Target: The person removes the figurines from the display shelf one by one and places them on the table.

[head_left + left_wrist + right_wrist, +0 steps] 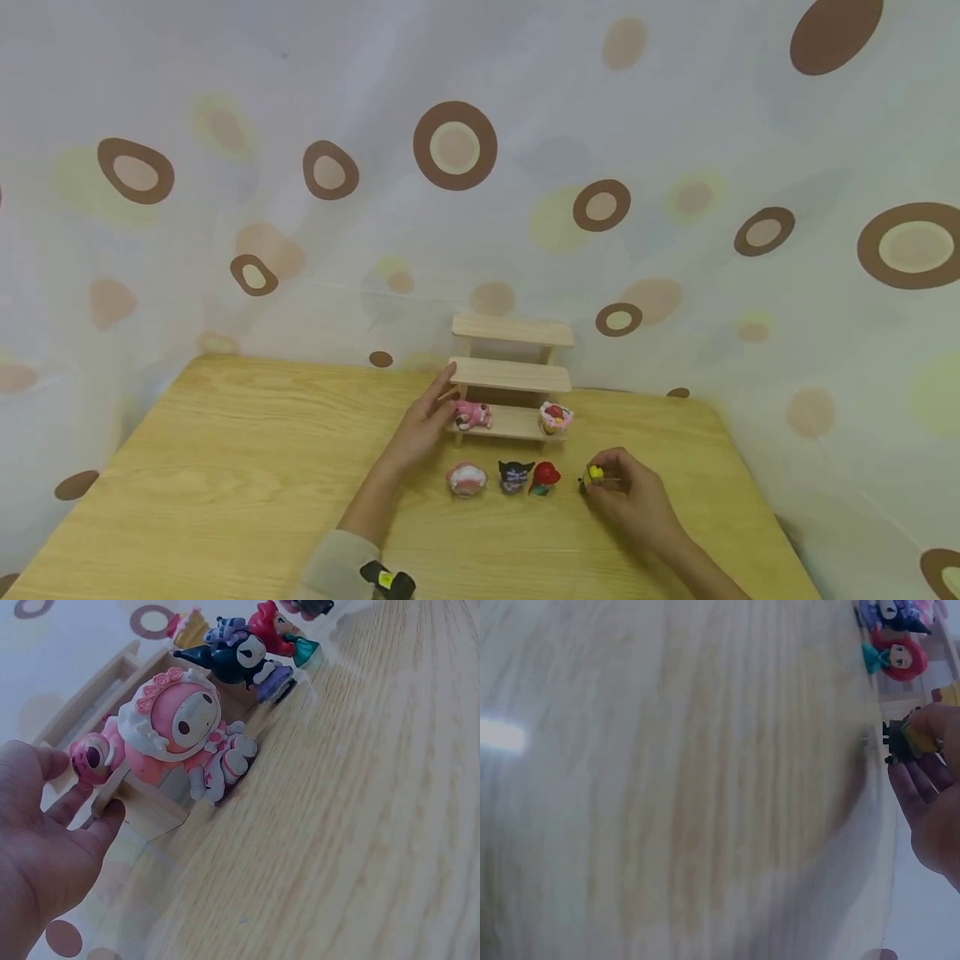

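Note:
My left hand grips the left end of a three-tier wooden shelf, its fingers spread along the board ends. Beside those fingers a pink bear figurine lies on the lowest tier. A cupcake-like figurine stands at that tier's right end. Over the table to the right, my right hand pinches a small black-and-yellow figurine between thumb and fingers. In front of the shelf stand a pink figurine with a white bonnet, a black-hooded figurine and a red-haired figurine.
The wood-grain table stretches out on both sides of the shelf. Behind it hangs a pale cloth with brown and cream spots. A black band with a yellow mark is around the left sleeve.

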Demonstrator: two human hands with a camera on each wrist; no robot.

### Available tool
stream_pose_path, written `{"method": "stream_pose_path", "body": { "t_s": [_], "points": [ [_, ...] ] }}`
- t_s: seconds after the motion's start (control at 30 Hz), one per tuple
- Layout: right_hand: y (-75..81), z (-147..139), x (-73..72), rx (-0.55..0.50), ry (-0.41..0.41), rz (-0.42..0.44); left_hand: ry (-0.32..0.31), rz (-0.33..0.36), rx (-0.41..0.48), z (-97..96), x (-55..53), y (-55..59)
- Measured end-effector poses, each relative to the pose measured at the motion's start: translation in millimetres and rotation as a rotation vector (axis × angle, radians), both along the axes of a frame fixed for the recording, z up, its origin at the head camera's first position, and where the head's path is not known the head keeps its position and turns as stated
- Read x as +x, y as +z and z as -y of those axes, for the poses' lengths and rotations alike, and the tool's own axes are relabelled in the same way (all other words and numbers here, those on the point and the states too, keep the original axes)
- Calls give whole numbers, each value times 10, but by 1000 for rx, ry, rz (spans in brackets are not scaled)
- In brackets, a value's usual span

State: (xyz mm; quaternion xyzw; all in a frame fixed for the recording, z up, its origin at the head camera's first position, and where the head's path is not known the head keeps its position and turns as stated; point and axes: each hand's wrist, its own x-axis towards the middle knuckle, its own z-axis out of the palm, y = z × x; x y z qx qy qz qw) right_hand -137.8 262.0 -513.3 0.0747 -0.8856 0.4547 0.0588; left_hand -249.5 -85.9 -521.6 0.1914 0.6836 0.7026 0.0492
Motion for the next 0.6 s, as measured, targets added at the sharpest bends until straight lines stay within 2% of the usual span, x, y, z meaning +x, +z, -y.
{"method": "stream_pose_path", "body": {
  "t_s": [0.2,0.33,0.47,0.6],
  "points": [
    [-111,-17,-4,-22,3,63,3,12,8,-2,4,3],
    [-141,-39,-9,-21,25,54,7,27,9,-3,9,17],
    [-97,-59,0,59,19,-12,20,31,-6,-1,22,18],
    [52,-55,-49,96,13,-180,34,28,-26,-1,35,23]
  ]
}}
